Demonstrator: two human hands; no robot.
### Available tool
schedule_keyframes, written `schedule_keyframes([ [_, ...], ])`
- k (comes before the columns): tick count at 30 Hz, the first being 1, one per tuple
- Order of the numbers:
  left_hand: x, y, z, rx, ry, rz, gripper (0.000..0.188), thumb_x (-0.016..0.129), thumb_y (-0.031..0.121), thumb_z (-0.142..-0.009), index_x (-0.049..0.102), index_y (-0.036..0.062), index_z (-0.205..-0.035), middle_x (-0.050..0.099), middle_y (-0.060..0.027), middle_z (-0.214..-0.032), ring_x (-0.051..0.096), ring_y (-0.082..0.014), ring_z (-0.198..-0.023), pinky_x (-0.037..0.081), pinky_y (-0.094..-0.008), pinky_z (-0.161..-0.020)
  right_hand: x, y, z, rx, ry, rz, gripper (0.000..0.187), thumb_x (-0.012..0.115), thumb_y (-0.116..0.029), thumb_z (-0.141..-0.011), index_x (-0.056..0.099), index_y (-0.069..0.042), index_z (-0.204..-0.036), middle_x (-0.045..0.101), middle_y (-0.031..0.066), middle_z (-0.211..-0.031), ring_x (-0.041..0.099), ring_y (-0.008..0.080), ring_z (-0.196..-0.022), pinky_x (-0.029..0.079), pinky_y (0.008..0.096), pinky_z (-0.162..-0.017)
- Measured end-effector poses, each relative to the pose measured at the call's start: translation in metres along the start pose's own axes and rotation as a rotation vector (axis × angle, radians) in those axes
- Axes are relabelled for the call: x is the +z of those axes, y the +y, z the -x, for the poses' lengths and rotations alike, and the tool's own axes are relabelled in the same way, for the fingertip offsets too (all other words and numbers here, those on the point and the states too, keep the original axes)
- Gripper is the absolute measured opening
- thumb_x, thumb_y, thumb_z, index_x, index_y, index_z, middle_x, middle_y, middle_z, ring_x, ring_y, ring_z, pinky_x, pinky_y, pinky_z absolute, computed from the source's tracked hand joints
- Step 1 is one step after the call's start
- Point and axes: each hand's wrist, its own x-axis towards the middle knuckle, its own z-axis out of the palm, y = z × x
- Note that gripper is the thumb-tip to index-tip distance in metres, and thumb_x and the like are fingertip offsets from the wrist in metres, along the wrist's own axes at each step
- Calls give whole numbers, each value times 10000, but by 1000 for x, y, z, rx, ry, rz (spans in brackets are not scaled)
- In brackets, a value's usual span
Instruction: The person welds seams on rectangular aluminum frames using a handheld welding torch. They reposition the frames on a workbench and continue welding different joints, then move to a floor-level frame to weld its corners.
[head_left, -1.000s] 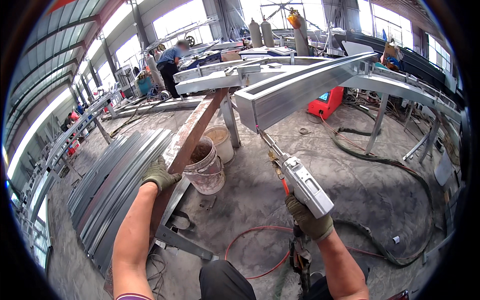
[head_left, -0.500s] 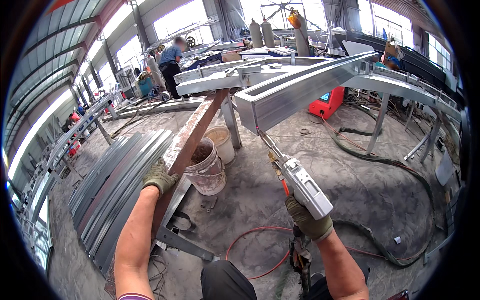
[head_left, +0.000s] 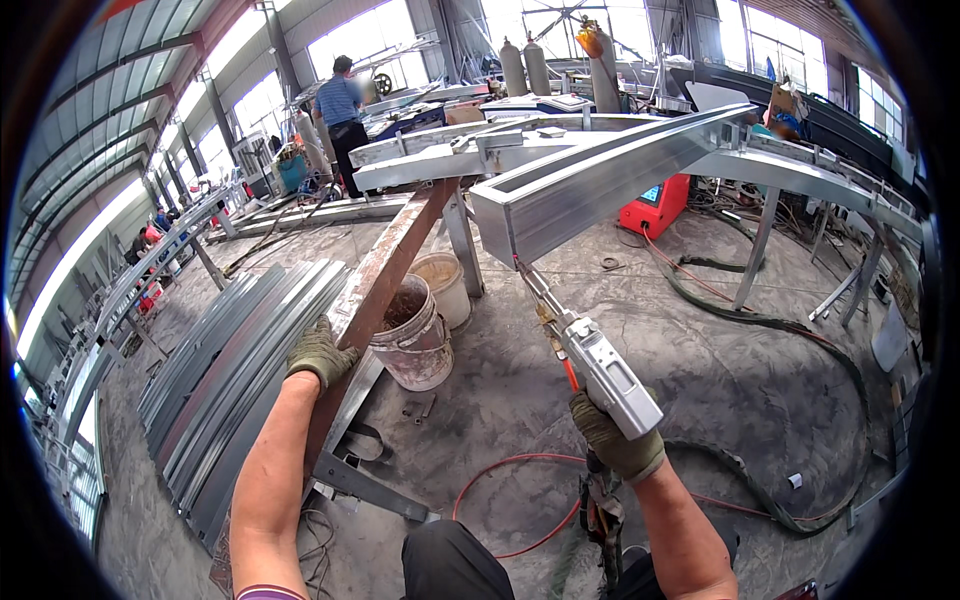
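My right hand [head_left: 618, 436], in an olive-green work glove, is closed round the grip of a silver welding gun [head_left: 612, 372]. The gun's narrow nozzle points up and away, its tip at the lower corner of a shiny rectangular metal frame [head_left: 600, 205]; whether it touches cannot be made out. A thick wrapped cable bundle [head_left: 602, 515] hangs below the grip. On the left, my gloved left hand [head_left: 322, 358] grips the edge of a rusty brown steel beam [head_left: 385, 265] that slopes away from me.
Two dirty buckets [head_left: 412, 350] stand beside the beam. Stacked metal profiles [head_left: 235, 365] lie at left. A red machine with a screen [head_left: 655, 205] sits behind the frame. Red hose and dark cable [head_left: 850, 385] loop over the floor. Another person [head_left: 342, 115] stands at the back left.
The person at the back has straightened up from a bent posture. My hands, the welding gun and the metal frame stay practically where they were.
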Motion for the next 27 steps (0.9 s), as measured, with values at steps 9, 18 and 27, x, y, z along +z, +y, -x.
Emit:
schedule_keyframes([
  [9,-5,1,-1,-21,-48,11,1163,780,675,-919,351,18,-1778,517,-339,-1702,562,-468,-1558,465,-512,-1289,0,-2,0,-17,-4,24,140,867,-45,-946,804,-23,-1069,753,128,-825,757,256,-694,605,377,-663],
  [18,8,-6,-9,-34,-32,-26,1201,764,691,-927,292,31,-1813,463,-332,-1752,526,-462,-1595,446,-507,-1307,0,-2,4,2,60,-44,130,867,-27,-955,801,-24,-1067,765,84,-828,757,219,-706,597,364,-662],
  [27,1,-4,-3,-35,-40,-2,1201,773,679,-921,296,28,-1810,462,-332,-1753,515,-460,-1603,433,-499,-1318,3,0,1,-9,27,-15,117,854,-56,-968,810,-38,-1075,763,112,-851,765,260,-713,606,383,-678],
])
